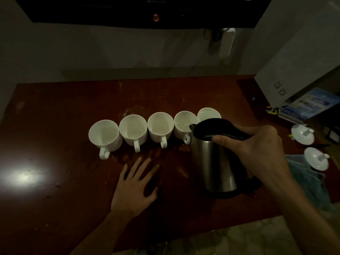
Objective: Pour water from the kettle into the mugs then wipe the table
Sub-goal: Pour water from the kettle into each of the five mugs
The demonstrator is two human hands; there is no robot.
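Several white mugs stand in a row across the dark red table (55,111), from the leftmost mug (104,135) to the rightmost mug (208,114). My right hand (257,150) grips the black handle of a steel kettle (213,162), tilted with its spout over the second mug from the right (184,124). My left hand (136,186) rests flat on the table in front of the mugs, fingers spread, holding nothing. Water drops lie on the table near the mug handles. A blue-grey cloth (309,181) lies at the right edge.
Two white mug lids (302,134) (316,159) lie at the right. A grey box (294,74) and a blue booklet (309,103) occupy the far right corner. A dark screen (143,11) hangs above the wall behind. A light glare spot (25,175) shows on the left.
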